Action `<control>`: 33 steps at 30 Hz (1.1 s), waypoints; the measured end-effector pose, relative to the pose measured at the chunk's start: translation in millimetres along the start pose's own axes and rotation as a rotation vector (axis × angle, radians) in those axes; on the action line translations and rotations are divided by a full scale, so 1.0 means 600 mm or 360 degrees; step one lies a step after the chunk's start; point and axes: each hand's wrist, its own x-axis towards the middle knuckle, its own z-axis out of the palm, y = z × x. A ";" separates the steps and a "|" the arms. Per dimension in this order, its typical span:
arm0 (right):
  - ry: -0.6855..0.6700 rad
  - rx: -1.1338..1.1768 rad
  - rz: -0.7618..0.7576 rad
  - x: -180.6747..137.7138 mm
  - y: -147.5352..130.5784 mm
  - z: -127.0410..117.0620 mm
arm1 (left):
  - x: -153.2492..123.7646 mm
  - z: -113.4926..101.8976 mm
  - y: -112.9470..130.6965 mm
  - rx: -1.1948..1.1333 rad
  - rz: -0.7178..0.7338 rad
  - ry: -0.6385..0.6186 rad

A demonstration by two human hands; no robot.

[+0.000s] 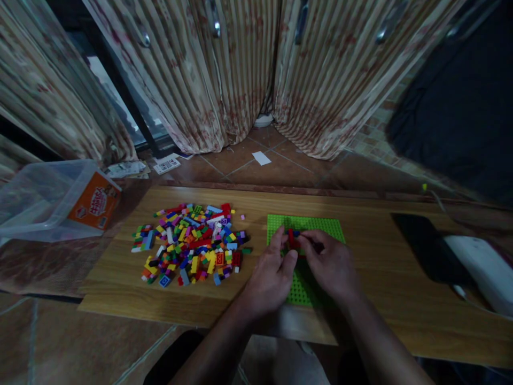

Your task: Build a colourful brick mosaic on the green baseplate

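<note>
Red brick (291,239) sits between left hand (272,271) and right hand (332,263), both curled, grip unclear.

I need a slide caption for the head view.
Left hand and right hand at a red brick over a green baseplate, loose bricks alongside.

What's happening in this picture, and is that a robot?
No robot here: those are a person's two bare hands, the left hand and the right hand. The person wears a camera on their head, pointing forward and down, so you see roughly what they see. On the long brown wooden table lies a pile of small, colourful plastic bricks. To its right is a flat green studded plastic plate, with both hands over it. A narrow red plastic brick is between them; I can't tell which hand grips it.
</note>
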 end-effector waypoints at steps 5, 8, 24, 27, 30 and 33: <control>0.0083 0.0004 -0.0108 0.014 0.016 0.003 | -0.009 0.009 0.004 -0.0004 -0.0046 0.0086; 0.0048 -0.0155 -0.0252 0.021 0.023 0.010 | -0.013 0.011 0.006 0.0028 -0.0056 0.0112; -0.0288 -0.0358 -0.0489 0.031 0.062 0.010 | -0.018 0.004 0.012 -0.0053 -0.0117 0.0062; -0.0284 -0.0327 -0.0495 0.032 0.064 0.011 | -0.017 0.004 0.008 -0.0082 -0.0111 0.0055; -0.0293 -0.0306 -0.0505 0.031 0.066 0.011 | -0.017 0.004 0.007 -0.0075 -0.0060 0.0066; -0.0300 -0.0299 -0.0495 0.030 0.066 0.010 | -0.017 0.004 0.007 -0.0049 -0.0049 0.0058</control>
